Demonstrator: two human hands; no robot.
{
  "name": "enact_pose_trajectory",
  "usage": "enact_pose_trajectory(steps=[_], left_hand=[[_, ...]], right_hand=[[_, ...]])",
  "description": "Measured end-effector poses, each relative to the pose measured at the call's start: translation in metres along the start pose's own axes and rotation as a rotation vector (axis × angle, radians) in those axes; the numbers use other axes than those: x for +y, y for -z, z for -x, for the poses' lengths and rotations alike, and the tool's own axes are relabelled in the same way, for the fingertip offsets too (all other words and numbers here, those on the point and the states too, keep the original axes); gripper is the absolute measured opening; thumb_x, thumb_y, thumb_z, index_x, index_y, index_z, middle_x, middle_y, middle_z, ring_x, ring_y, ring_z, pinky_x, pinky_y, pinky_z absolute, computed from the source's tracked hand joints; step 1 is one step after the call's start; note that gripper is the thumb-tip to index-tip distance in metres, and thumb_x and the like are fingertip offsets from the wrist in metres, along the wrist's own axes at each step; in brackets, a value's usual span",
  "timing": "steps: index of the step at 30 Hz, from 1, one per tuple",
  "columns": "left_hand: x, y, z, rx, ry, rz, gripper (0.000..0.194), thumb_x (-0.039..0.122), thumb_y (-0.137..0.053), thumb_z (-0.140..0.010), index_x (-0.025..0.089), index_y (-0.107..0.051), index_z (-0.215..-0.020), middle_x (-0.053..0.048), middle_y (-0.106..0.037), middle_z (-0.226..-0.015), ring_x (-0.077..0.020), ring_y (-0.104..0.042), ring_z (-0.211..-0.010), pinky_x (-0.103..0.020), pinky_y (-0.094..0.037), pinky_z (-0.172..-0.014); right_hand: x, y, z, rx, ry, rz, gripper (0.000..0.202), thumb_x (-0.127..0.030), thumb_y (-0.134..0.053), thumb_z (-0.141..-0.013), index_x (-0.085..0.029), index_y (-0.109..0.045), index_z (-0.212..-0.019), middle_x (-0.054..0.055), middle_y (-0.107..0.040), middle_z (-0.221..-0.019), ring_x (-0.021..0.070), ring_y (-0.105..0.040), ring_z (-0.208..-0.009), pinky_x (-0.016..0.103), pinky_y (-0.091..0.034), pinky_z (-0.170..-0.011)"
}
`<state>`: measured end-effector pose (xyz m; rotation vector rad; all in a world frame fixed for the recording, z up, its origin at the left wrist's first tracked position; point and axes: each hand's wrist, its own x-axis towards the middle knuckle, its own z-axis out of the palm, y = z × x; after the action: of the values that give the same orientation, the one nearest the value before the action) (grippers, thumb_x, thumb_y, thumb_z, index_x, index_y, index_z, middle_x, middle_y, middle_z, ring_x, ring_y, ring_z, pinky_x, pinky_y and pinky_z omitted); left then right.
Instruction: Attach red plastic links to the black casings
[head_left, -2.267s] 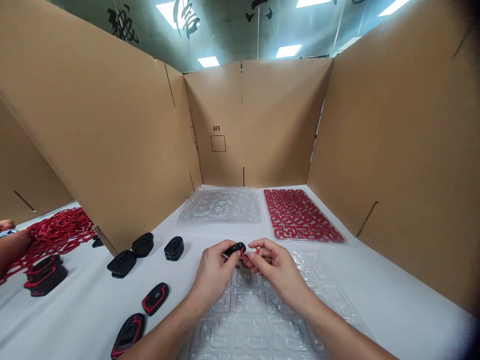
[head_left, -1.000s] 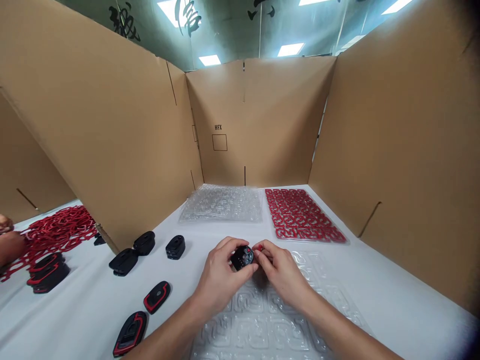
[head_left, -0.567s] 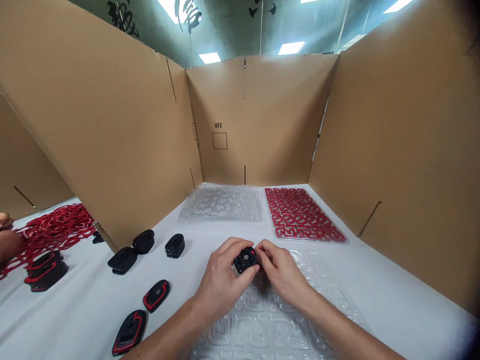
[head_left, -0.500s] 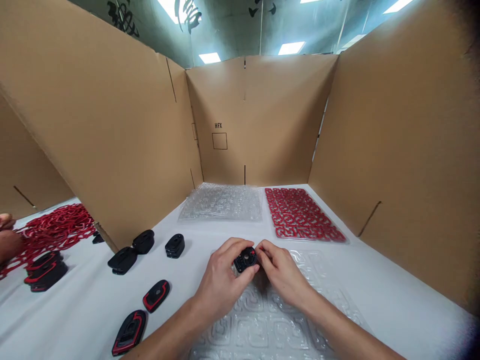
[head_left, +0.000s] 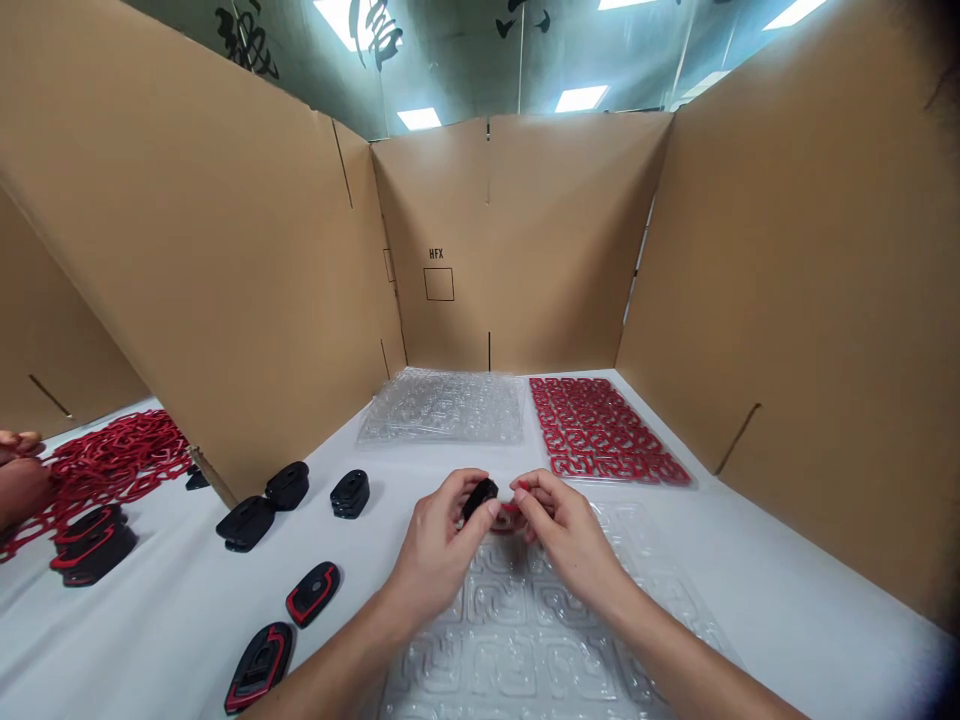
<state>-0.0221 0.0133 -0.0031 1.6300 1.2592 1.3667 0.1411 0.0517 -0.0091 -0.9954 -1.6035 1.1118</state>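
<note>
My left hand [head_left: 439,540] grips a small black plastic piece [head_left: 481,497] between thumb and fingers, tilted so its edge shows. Close beside it, my right hand [head_left: 562,525] pinches a thin red strip [head_left: 511,508], which curves between the two hands near the black piece. Whether the strip touches the black piece, I cannot tell. Both hands hover over a clear moulded plastic tray [head_left: 574,665] with curved recesses. Left of my forearm lie two black pieces with red trim, a smaller one [head_left: 313,594] and a larger one [head_left: 259,668].
A tray of red strips [head_left: 600,430] lies at the back right, beside stacked clear trays [head_left: 446,405]. Black pieces [head_left: 350,494] stand at left. Cardboard walls [head_left: 517,240] surround the table. Past the left wall are a red heap [head_left: 120,455] and another person's hand [head_left: 22,480].
My left hand has turned the black piece from face-on to edge-on. My right hand has drawn slightly away, and the red strip now shows between the hands.
</note>
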Motion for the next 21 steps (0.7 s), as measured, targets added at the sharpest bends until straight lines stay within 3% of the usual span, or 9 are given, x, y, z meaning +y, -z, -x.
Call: enact_pose_trajectory(steps=[5, 10, 15, 18, 21], left_hand=[[-0.0026, -0.0012, -0.0053, -0.095, 0.159, 0.289, 0.036, 0.047, -0.053, -0.091, 0.015, -0.07, -0.095, -0.008, -0.073, -0.094, -0.02, -0.067, -0.083, -0.033, -0.056, -0.077], [-0.0013, -0.0024, -0.0069, -0.11, 0.282, 0.432, 0.039, 0.052, -0.062, -0.083, 0.013, -0.07, -0.083, -0.008, -0.073, -0.082, -0.0207, -0.069, -0.078, -0.033, -0.057, -0.073], [0.0029, -0.0019, -0.0076, -0.117, 0.278, 0.429, 0.027, 0.038, -0.072, -0.074, 0.015, -0.07, -0.089, -0.005, -0.073, -0.088, -0.019, -0.068, -0.081, -0.03, -0.055, -0.076], [0.0036, -0.0015, -0.0078, -0.113, 0.266, 0.369, 0.023, 0.033, -0.067, -0.076, 0.015, -0.069, -0.09, -0.006, -0.073, -0.087, -0.0194, -0.067, -0.08, -0.029, -0.055, -0.071], [0.0024, -0.0009, -0.0083, -0.097, 0.261, 0.304, 0.022, 0.033, -0.063, -0.078, 0.015, -0.069, -0.089, -0.006, -0.072, -0.088, -0.02, -0.066, -0.08, -0.029, -0.054, -0.07]], right_hand=[[-0.0072, -0.0018, 0.0031, -0.003, 0.0, -0.156, 0.034, -0.047, -0.064, -0.082, -0.02, -0.06, -0.104, -0.001, -0.064, -0.067, 0.0159, -0.061, -0.06, 0.024, -0.046, -0.053], [-0.0096, -0.002, 0.0056, -0.034, 0.075, -0.044, 0.026, -0.043, -0.06, -0.087, -0.018, -0.068, -0.083, 0.002, -0.068, -0.074, 0.0158, -0.062, -0.065, 0.026, -0.049, -0.06], [-0.0087, -0.0007, 0.0068, -0.001, 0.082, -0.061, 0.025, -0.039, -0.064, -0.083, -0.018, -0.067, -0.098, 0.002, -0.068, -0.076, 0.0173, -0.064, -0.07, 0.027, -0.052, -0.063], [-0.0073, -0.0022, 0.0075, -0.016, 0.132, -0.055, 0.029, -0.032, -0.067, -0.081, -0.018, -0.064, -0.106, 0.003, -0.069, -0.082, 0.0181, -0.067, -0.076, 0.029, -0.054, -0.072], [-0.0049, -0.0027, 0.0073, -0.051, 0.146, -0.021, 0.023, -0.033, -0.063, -0.085, -0.019, -0.065, -0.104, 0.004, -0.071, -0.083, 0.0179, -0.069, -0.074, 0.029, -0.054, -0.071]])
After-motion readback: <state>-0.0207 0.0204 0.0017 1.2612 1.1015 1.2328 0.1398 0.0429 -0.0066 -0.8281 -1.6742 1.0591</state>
